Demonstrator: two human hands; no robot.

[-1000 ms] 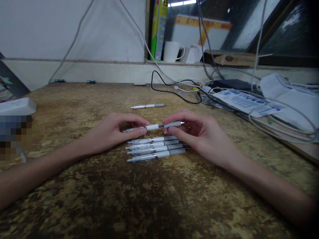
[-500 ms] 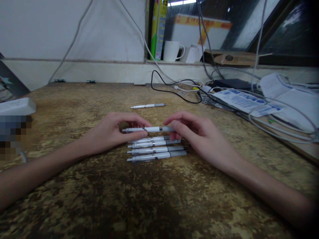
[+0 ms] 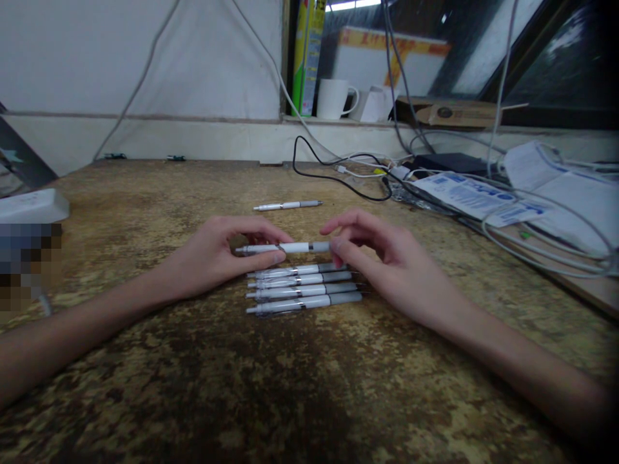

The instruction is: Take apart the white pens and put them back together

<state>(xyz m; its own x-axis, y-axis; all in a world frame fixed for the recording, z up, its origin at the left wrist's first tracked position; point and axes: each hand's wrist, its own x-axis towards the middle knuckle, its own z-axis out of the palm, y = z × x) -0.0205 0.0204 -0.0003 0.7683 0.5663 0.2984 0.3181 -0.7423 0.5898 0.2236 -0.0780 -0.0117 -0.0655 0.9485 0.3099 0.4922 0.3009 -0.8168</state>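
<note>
A white pen (image 3: 296, 247) with a clear clip end and a grey grip lies level between my two hands. My left hand (image 3: 242, 241) pinches its clip end between thumb and fingers. At the grey end, my right hand (image 3: 372, 248) has its thumb against the pen and its index finger raised; the very tip is hidden behind the thumb. Just below, several similar pens (image 3: 309, 301) lie side by side in a row on the worn wooden table (image 3: 290, 386). One more pen (image 3: 289, 205) lies apart, beyond my hands.
Black and white cables (image 3: 338, 183) tangle at the back right beside a printed plastic packet (image 3: 478, 196) and white paper (image 3: 565, 193). A white mug (image 3: 333, 98) stands on the window ledge. At the left edge is a white power strip (image 3: 33, 206).
The held pen has shifted slightly left and up. My right index finger has lifted away from the pen a little, while my left hand keeps its pinch.
</note>
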